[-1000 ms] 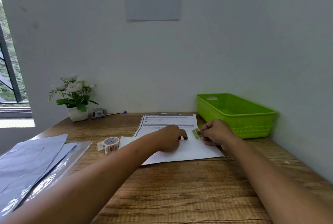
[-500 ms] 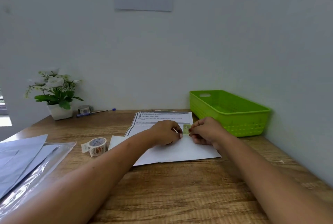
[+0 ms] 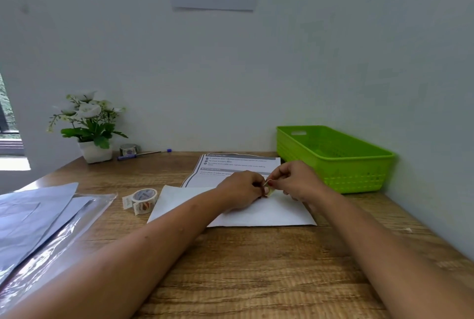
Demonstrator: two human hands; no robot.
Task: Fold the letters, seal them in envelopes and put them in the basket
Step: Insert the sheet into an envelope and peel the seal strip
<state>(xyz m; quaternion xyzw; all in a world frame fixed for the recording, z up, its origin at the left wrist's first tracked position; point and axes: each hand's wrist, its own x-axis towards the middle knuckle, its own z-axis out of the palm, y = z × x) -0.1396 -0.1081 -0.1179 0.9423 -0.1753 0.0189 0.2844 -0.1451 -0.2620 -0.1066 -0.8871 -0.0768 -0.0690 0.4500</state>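
A white envelope (image 3: 256, 212) lies flat on the wooden desk, partly over a printed letter (image 3: 238, 166). My left hand (image 3: 242, 189) and my right hand (image 3: 297, 181) meet just above the envelope's far edge. Both pinch a small greenish sticker (image 3: 270, 190) between their fingertips. The sticker is lifted slightly and tilted. A green plastic basket (image 3: 333, 157) stands at the right against the wall, and nothing shows inside it.
A roll of stickers (image 3: 142, 200) lies left of the envelope. A stack of grey envelopes in a clear sleeve (image 3: 38, 223) covers the left of the desk. A potted white flower (image 3: 89, 126), a small tape roll (image 3: 128, 150) and a pen (image 3: 142, 154) line the back wall.
My hands have come together over the envelope. The sticker, held earlier near the right hand, is now pinched by both hands and tilted up. The view shifted slightly.
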